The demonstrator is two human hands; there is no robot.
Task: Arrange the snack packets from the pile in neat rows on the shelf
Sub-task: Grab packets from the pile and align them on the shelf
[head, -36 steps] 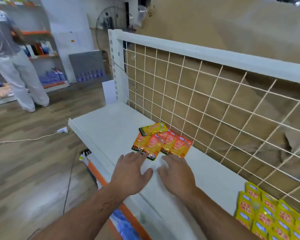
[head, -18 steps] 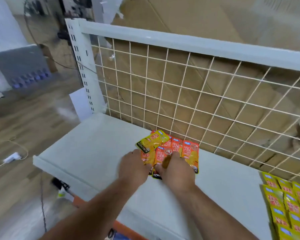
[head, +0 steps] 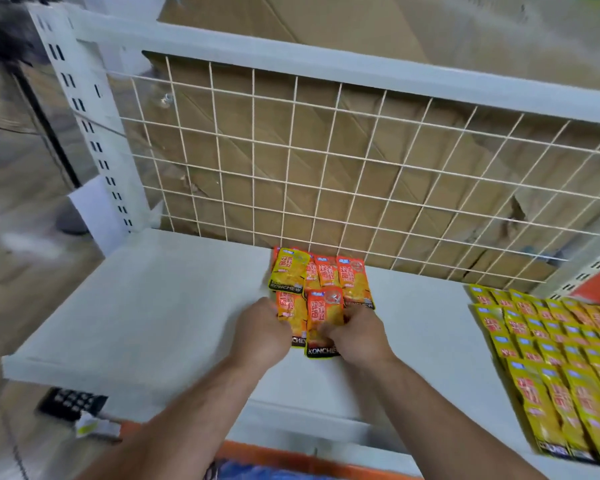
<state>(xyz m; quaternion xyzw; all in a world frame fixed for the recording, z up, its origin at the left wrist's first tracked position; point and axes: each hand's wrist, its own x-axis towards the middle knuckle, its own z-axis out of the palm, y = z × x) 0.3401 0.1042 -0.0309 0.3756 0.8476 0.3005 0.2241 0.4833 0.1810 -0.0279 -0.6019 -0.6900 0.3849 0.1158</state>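
Observation:
A small pile of orange and yellow snack packets (head: 326, 275) lies on the white shelf (head: 146, 306), up against the wire grid back. My left hand (head: 262, 336) grips the lower left orange packet (head: 290, 310) at its edge. My right hand (head: 359, 336) holds the front orange packet (head: 324, 315) by its lower right corner, fingers curled over it. A yellow packet (head: 288, 270) lies on top at the pile's back left. Neat rows of yellow packets (head: 555, 362) cover the shelf's right end.
The white wire grid (head: 326, 161) with cardboard behind it closes the back of the shelf. A slotted upright post (head: 84, 116) stands at the left. The shelf's front edge (head: 84, 374) runs below my arms. Wooden floor lies to the left.
Both hands have moved forward from the bare shelf onto the pile and closed on its front packets. The camera has swung right and down, bringing the rows of yellow packets further into view.

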